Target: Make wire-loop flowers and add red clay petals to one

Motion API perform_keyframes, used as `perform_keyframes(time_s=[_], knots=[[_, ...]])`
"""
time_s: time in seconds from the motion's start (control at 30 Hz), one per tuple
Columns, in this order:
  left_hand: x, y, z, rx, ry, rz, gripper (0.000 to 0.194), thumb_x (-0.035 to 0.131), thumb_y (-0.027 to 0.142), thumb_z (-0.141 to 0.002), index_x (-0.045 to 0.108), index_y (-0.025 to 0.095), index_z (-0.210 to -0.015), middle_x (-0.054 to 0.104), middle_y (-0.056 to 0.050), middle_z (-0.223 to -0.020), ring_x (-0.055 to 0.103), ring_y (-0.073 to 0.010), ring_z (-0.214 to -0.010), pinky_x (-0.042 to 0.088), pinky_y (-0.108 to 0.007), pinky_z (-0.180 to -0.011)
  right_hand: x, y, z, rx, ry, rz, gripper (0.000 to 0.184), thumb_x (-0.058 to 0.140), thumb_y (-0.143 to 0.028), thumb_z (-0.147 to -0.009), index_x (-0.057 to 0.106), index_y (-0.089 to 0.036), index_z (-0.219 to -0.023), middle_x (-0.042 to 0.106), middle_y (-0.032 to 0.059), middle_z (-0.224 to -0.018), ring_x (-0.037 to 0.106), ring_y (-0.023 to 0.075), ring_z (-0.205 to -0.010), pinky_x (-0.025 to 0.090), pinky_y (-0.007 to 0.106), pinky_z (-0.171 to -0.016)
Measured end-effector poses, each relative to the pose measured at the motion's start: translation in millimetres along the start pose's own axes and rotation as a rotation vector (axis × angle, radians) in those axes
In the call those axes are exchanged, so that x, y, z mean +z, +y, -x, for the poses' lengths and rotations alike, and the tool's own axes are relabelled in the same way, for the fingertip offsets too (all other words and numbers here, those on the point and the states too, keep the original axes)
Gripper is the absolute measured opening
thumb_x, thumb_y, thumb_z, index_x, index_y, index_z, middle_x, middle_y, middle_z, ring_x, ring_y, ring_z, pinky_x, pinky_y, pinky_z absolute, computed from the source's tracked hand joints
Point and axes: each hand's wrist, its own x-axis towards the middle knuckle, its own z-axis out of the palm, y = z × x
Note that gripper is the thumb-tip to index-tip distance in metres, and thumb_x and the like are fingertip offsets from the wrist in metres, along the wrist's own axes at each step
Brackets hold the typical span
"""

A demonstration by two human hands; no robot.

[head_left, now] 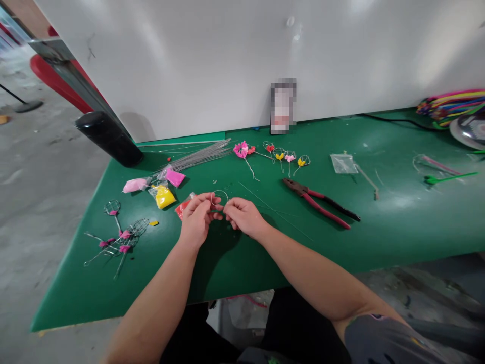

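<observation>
My left hand and my right hand meet over the middle of the green table. Both pinch a thin silver wire bent into a small loop that rises between the fingertips. A long straight wire runs from near my right hand out across the table to the right. A red packet lies just under my left hand.
Red-handled pliers lie right of my hands. Yellow and pink packets and a bundle of straight wires sit at left back. Finished wire flowers lie at front left and back centre. A black cylinder stands at the far left corner.
</observation>
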Motion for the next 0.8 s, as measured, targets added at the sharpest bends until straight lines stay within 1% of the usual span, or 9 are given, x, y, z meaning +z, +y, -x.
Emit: perform_keyframes(time_s=[0.03, 0.1, 0.17, 0.23, 0.37, 0.5, 0.67, 0.8], knots=[[-0.2, -0.4, 0.0, -0.026, -0.025, -0.006, 0.018, 0.060, 0.026, -0.063, 0.059, 0.016, -0.077, 0.062, -0.002, -0.072, 0.058, -0.0123, -0.060, 0.045, -0.024, -0.048, 0.0, -0.7, 0.2, -0.006, 0.010, 0.001, 0.011, 0.046, -0.020, -0.067, 0.047, -0.019, -0.056, 0.047, -0.0073, -0.047, 0.039, 0.0027, -0.032, 0.027, 0.015, -0.032], [-0.6, -1.9, 0.2, -0.057, -0.065, -0.051, 0.016, 0.062, 0.026, -0.062, 0.059, 0.015, -0.074, 0.061, -0.001, -0.066, 0.057, -0.0118, -0.058, 0.044, -0.022, -0.046, 0.0, -2.2, 1.0, -0.018, 0.018, 0.006, 0.011, 0.046, -0.021, -0.068, 0.048, -0.019, -0.057, 0.048, -0.0072, -0.048, 0.040, 0.0029, -0.033, 0.027, 0.015, -0.032], [-0.7, -3.7, 0.4, -0.055, -0.085, -0.090, 0.015, 0.063, 0.028, -0.063, 0.059, 0.015, -0.070, 0.057, 0.001, -0.057, 0.054, -0.0107, -0.053, 0.043, -0.022, -0.044, 0.1, -3.3, 1.9, -0.031, 0.020, 0.013, 0.010, 0.045, -0.021, -0.068, 0.048, -0.019, -0.058, 0.049, -0.0070, -0.048, 0.041, 0.0030, -0.034, 0.028, 0.015, -0.033], [-0.4, -4.9, 0.7, -0.046, -0.101, -0.105, 0.017, 0.064, 0.031, -0.063, 0.058, 0.016, -0.069, 0.054, 0.002, -0.053, 0.052, -0.0098, -0.048, 0.042, -0.021, -0.042, 0.0, -3.7, 2.6, -0.048, 0.023, 0.021, 0.011, 0.045, -0.021, -0.069, 0.047, -0.019, -0.058, 0.049, -0.0070, -0.048, 0.041, 0.0031, -0.034, 0.028, 0.015, -0.034], [0.4, -5.8, 1.1, -0.057, -0.119, -0.115, 0.022, 0.065, 0.036, -0.063, 0.056, 0.017, -0.068, 0.052, 0.004, -0.051, 0.050, -0.0091, -0.045, 0.042, -0.021, -0.041, -1.0, -2.6, 3.4, -0.092, 0.018, 0.030, 0.013, 0.044, -0.022, -0.069, 0.046, -0.019, -0.057, 0.047, -0.0074, -0.046, 0.040, 0.0035, -0.035, 0.029, 0.016, -0.035], [-0.8, -8.0, 0.8, -0.044, -0.142, -0.121, 0.023, 0.064, 0.038, -0.065, 0.054, 0.017, -0.068, 0.051, 0.004, -0.052, 0.050, -0.0087, -0.044, 0.042, -0.021, -0.040, -1.5, -2.5, 4.0, -0.124, -0.022, 0.017, 0.012, 0.043, -0.019, -0.068, 0.045, -0.019, -0.056, 0.045, -0.0075, -0.044, 0.037, 0.0036, -0.035, 0.027, 0.016, -0.035], [-3.5, -9.3, 0.8, -0.030, -0.208, -0.121, 0.022, 0.059, 0.038, -0.070, 0.051, 0.018, -0.066, 0.048, 0.005, -0.052, 0.049, -0.0082, -0.044, 0.042, -0.021, -0.042, 0.5, -6.2, 6.6, -0.111, -0.089, -0.049, 0.012, 0.042, -0.017, -0.065, 0.044, -0.019, -0.053, 0.046, -0.0072, -0.045, 0.038, 0.0038, -0.036, 0.027, 0.016, -0.035], [-4.1, -5.4, 1.8, -0.067, -0.245, -0.090, 0.020, 0.056, 0.034, -0.071, 0.049, 0.018, -0.061, 0.045, 0.005, -0.053, 0.046, -0.0074, -0.043, 0.041, -0.021, -0.041, 2.9, -7.2, 9.6, -0.088, -0.128, -0.068, 0.012, 0.044, -0.016, -0.064, 0.046, -0.019, -0.053, 0.048, -0.0068, -0.045, 0.040, 0.0043, -0.037, 0.029, 0.016, -0.036]])
